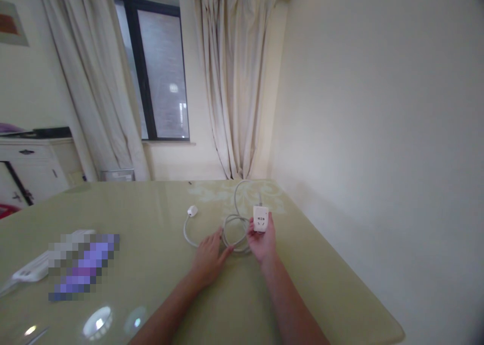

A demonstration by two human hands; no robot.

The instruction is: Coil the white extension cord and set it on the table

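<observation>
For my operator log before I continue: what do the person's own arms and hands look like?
The left hand and right hand are ungloved. Both forearms are bare where visible, with no sleeve, watch or bracelet. Rings are too indistinct to judge.

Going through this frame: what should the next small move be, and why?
Probably the right hand should bring the socket block a little nearer the coiled cable: it holds the block, whose slack loop reaches beyond the coil, while the left hand is at the coil's edge.
</observation>
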